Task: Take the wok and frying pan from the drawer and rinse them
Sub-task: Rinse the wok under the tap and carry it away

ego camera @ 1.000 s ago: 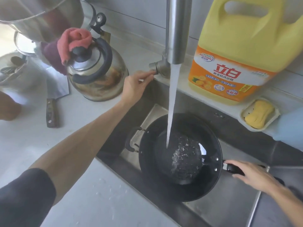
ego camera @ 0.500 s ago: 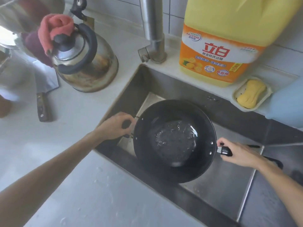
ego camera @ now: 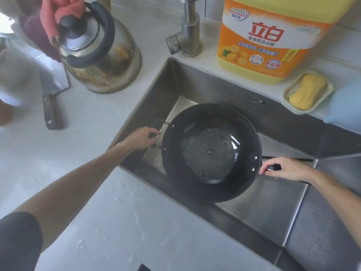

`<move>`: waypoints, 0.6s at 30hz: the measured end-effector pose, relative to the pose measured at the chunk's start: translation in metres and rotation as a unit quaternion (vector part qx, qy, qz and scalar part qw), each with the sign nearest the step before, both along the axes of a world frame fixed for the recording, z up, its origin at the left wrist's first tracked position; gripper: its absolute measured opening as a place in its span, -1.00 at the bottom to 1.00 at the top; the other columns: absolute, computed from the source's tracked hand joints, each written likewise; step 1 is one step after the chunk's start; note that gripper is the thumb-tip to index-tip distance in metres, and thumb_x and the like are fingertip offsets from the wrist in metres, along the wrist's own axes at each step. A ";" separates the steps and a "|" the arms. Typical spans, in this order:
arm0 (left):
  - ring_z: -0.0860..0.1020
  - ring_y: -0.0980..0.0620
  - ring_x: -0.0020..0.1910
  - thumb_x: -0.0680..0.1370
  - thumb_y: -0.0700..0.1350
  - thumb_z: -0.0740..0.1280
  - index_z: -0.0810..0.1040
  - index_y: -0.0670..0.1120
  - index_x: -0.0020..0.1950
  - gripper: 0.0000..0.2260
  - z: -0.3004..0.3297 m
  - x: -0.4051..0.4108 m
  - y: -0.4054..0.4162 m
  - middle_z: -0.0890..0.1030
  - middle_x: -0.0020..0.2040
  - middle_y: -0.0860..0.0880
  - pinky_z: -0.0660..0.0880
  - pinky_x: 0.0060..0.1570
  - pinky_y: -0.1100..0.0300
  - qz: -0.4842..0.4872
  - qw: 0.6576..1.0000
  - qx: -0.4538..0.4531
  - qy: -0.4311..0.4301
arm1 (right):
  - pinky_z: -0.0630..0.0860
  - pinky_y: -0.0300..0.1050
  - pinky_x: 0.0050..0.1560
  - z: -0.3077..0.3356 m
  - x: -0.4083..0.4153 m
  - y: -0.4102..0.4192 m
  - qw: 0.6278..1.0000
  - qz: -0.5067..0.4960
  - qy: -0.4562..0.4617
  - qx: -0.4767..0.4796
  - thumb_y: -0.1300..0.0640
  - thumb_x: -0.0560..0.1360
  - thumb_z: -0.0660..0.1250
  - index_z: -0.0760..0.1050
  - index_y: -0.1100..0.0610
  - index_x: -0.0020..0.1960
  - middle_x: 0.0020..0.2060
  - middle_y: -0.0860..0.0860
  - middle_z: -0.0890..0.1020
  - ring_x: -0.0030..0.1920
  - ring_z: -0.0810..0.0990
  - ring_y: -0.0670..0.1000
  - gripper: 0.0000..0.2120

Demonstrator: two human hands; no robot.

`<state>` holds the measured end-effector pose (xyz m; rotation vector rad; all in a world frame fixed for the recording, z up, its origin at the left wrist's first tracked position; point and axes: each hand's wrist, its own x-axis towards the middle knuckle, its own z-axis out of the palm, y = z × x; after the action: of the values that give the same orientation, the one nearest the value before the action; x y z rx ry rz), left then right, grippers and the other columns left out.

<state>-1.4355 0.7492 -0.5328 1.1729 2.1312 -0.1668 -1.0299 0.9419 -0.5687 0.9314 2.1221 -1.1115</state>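
Note:
A black wok (ego camera: 211, 133) is held level inside the steel sink (ego camera: 181, 83), with a pool of water in its bottom. My left hand (ego camera: 141, 138) grips the small loop handle on its left side. My right hand (ego camera: 285, 169) is closed around the long black handle on its right. The tap (ego camera: 188, 34) stands behind the sink and no water runs from it. No frying pan is in view.
A steel kettle (ego camera: 101, 55) with a pink cloth on it stands on the white counter at the left, with a cleaver (ego camera: 51, 98) beside it. A big yellow detergent jug (ego camera: 267, 40) and a soap dish with a yellow bar (ego camera: 307, 92) sit behind the sink.
The water stopped running. My left hand left the tap lever and took the wok's loop handle. My right hand stayed on the long handle, and the view tilted down.

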 end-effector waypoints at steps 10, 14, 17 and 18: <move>0.51 -0.03 -0.11 0.51 -0.20 0.35 0.61 0.01 0.18 -0.73 -0.005 -0.012 0.010 0.60 -0.11 -0.08 0.35 -0.05 0.24 0.080 0.990 0.094 -0.066 | 0.40 -0.26 -0.30 -0.007 -0.002 -0.008 0.998 -0.022 -0.011 -0.065 0.16 0.49 0.33 0.62 -0.16 -0.25 -0.30 0.21 0.56 -0.45 0.43 -0.10 -0.74; 0.46 0.11 -0.34 0.49 -0.15 0.38 0.58 0.12 0.19 -0.70 0.011 -0.014 -0.003 0.59 -0.16 0.03 0.34 -0.12 0.21 0.052 0.988 0.126 -0.072 | 0.41 -0.30 -0.27 0.010 -0.001 -0.012 0.999 -0.027 -0.009 -0.044 0.17 0.48 0.33 0.62 -0.19 -0.25 -0.31 -0.12 0.63 -0.45 0.44 -0.14 -0.72; 0.50 0.21 -0.33 0.43 -0.14 0.46 0.48 0.15 0.26 -0.56 0.033 -0.022 -0.018 0.56 -0.27 0.25 0.40 -0.09 0.31 0.011 0.983 0.148 -0.110 | 0.49 -0.23 -0.11 0.032 0.003 -0.011 0.999 -0.025 0.010 -0.023 0.15 0.47 0.35 0.63 -0.17 -0.21 -0.16 -0.17 0.68 -0.27 0.59 -0.11 -0.78; 0.52 0.21 -0.29 0.42 -0.15 0.47 0.43 0.18 0.28 -0.50 0.041 -0.024 -0.023 0.55 -0.23 0.32 0.39 -0.10 0.42 -0.009 0.982 0.147 -0.117 | 0.49 -0.20 -0.01 0.043 0.004 -0.011 0.999 -0.020 0.020 -0.015 0.15 0.46 0.36 0.63 -0.17 -0.20 -0.14 -0.21 0.68 -0.16 0.61 -0.13 -0.79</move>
<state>-1.4595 0.7260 -0.4915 1.3082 1.9803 0.2757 -1.0263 0.9305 -0.5261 0.9499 2.1209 -1.1873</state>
